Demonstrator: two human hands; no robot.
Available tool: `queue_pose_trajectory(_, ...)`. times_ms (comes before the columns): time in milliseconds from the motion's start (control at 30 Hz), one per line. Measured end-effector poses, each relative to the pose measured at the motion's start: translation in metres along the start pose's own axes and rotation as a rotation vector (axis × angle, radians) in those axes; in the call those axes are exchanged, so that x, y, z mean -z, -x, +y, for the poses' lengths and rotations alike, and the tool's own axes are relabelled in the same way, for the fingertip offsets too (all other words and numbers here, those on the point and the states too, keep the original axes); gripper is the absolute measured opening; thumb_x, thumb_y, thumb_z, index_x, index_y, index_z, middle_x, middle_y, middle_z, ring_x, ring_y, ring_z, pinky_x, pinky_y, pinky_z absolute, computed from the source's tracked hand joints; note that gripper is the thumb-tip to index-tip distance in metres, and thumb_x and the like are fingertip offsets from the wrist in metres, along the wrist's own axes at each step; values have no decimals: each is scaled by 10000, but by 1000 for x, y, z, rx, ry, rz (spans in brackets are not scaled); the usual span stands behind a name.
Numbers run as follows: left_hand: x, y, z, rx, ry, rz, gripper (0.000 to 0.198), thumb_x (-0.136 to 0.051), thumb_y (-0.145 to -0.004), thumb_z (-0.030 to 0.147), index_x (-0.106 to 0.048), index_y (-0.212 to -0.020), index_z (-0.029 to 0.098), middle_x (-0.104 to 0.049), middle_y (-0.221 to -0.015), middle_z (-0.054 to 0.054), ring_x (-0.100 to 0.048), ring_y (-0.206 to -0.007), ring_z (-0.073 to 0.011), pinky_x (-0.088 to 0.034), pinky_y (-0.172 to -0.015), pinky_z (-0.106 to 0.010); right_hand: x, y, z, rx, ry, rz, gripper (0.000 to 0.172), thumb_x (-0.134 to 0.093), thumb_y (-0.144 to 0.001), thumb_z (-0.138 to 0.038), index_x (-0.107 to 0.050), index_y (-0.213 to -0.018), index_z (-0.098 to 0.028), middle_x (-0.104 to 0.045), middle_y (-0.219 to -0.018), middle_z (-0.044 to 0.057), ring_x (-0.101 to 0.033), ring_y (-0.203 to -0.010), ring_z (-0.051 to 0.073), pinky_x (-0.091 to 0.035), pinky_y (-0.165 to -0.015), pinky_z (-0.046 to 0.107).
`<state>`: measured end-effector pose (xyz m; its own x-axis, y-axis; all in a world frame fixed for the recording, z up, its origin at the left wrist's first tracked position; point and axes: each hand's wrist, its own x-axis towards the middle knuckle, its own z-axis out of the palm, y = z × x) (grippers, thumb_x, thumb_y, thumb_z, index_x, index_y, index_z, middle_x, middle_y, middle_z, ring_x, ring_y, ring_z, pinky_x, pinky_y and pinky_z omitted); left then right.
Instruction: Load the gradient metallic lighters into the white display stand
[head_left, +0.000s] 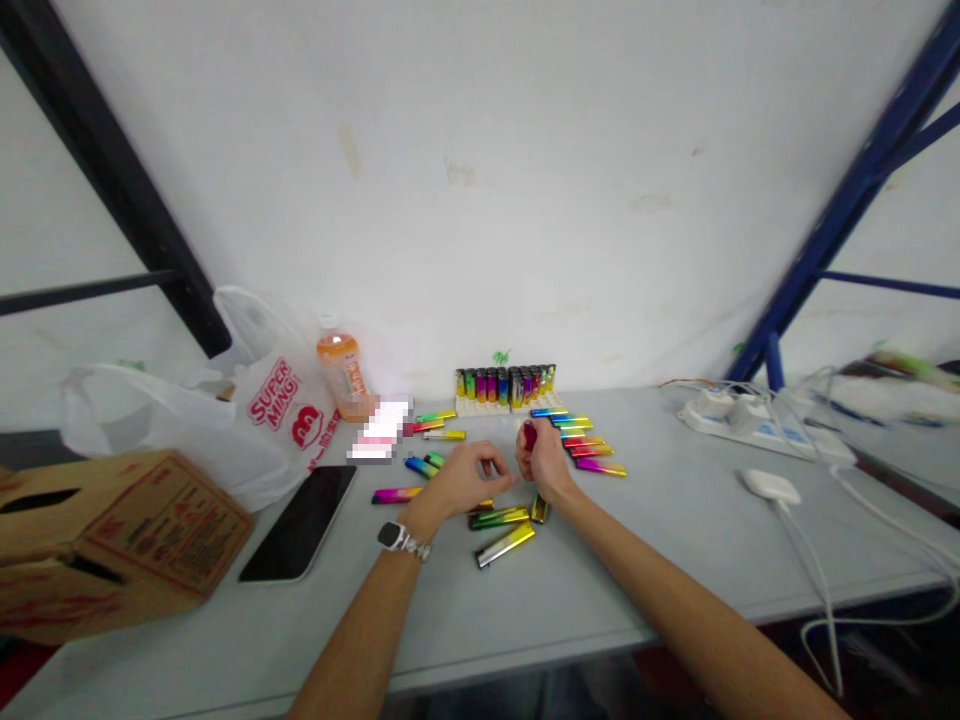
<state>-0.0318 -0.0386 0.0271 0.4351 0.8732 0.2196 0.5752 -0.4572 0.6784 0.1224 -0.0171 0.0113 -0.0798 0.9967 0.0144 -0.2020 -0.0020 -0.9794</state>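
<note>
My right hand [543,462] is closed around a dark red lighter [530,434], which pokes up from its fingers. Beside it, my left hand [466,478] hovers over the table with fingers curled but apart, and I see nothing in them. A watch [391,537] is on that wrist. Upright lighters [491,387] stand in rows in a pale holder [484,408] behind the hands. To the right, several lighters [589,447] lie side by side. More lie near my left hand, including a magenta lighter [397,495], and a silver-yellow lighter [505,547] is in front.
On the left are a cardboard box [157,540], a white plastic bag [262,420], a black tablet [304,525] and an orange drink bottle [345,378]. A power strip [765,428] and a white charger [772,487] with cables lie right. A wall [495,200] rises behind.
</note>
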Motion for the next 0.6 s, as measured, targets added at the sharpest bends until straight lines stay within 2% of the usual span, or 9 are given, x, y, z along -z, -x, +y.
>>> queue_pose_trajectory(67, 1, 4, 1, 51, 12, -138, 250, -755, -703, 414, -738, -807, 188, -712, -808, -15, -609, -750, -169, -434, -671, -263, 0, -1, 0, -17, -71, 15, 392, -346, -859, -580, -403, -691, -230, -283, -435, -97, -215, -336, 74, -160, -334, 196)
queue_pose_trajectory(133, 2, 6, 1, 77, -2, -216, 313, -787, -651, 454, -755, -820, 192, -723, -822, -23, -623, -774, -188, -429, -662, -266, 0, -2, 0, -4, -109, -37, 386, -414, -845, -617, -448, -808, -234, -347, -477, -105, -230, -340, 70, -166, -338, 188)
queue_pose_trajectory(200, 2, 6, 1, 80, -35, -253, 324, -794, -639, 466, -766, -808, 191, -726, -818, -31, -629, -777, -198, -425, -663, -269, 2, -8, 2, 79, -65, -72, 365, -513, -824, -601, -448, -918, -254, -435, -554, -105, -306, -365, 75, -234, -353, 186)
queue_pose_trajectory(267, 3, 5, 0, 83, -66, -270, 285, -781, -663, 441, -770, -804, 193, -721, -798, -30, -629, -756, -194, -420, -661, -270, 6, -18, 3, 215, 62, -72, 334, -574, -823, -549, -465, -940, -255, -503, -628, -84, -433, -449, 96, -374, -431, 216)
queue_pose_trajectory(333, 3, 4, 0, 96, -103, -246, 241, -773, -679, 406, -764, -795, 196, -714, -790, -27, -625, -753, -193, -416, -659, -270, 11, -33, 2, 384, 250, -77, 281, -578, -849, -504, -541, -908, -232, -576, -711, -32, -558, -626, 134, -486, -628, 284)
queue_pose_trajectory(400, 1, 2, -2, 82, -138, -180, 218, -772, -690, 390, -749, -784, 196, -709, -814, -30, -621, -790, -201, -419, -682, -274, 16, -49, -4, 538, 470, -87, 277, -571, -872, -480, -633, -884, -210, -650, -863, 35, -602, -856, 181, -472, -843, 351)
queue_pose_trajectory(433, 0, 1, -3, 66, -144, -143, 215, -767, -702, 392, -739, -784, 194, -708, -833, -32, -619, -812, -205, -424, -700, -278, 17, -57, -9, 584, 558, -95, 302, -546, -891, -483, -664, -883, -205, -663, -913, 57, -596, -928, 200, -445, -905, 371)
queue_pose_trajectory(533, -5, -1, -9, 29, -97, -50, 230, -719, -770, 416, -711, -814, 191, -705, -854, -38, -617, -840, -210, -440, -743, -296, 16, -79, -29, 622, 775, -81, 403, -473, -929, -514, -703, -850, -193, -650, -873, 72, -561, -980, 225, -414, -934, 372)
queue_pose_trajectory(600, -7, -2, -12, 30, -22, 10, 243, -683, -807, 428, -693, -846, 188, -704, -847, -40, -622, -828, -205, -453, -739, -300, 12, -91, -41, 628, 859, -161, 425, -449, -945, -501, -699, -809, -185, -642, -788, 54, -567, -900, 207, -433, -868, 333)
